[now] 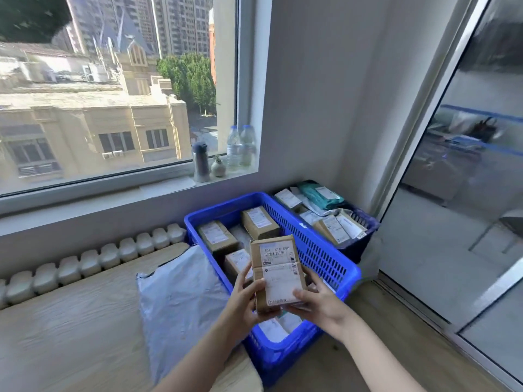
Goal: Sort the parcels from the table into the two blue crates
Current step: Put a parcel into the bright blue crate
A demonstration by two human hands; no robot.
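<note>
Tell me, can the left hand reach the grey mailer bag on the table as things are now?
Probably yes, but not at once. The grey mailer bag lies uncovered on the table, just beside the left hand, so nothing blocks the way. However, both hands grip the box; the right hand would have to hold it alone.

bright daylight is pouring through the window (113,89); frame edges are bending, and the glass door (467,171) is looking smeared.

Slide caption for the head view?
Both hands hold a labelled cardboard parcel above the nearer blue crate.
</note>
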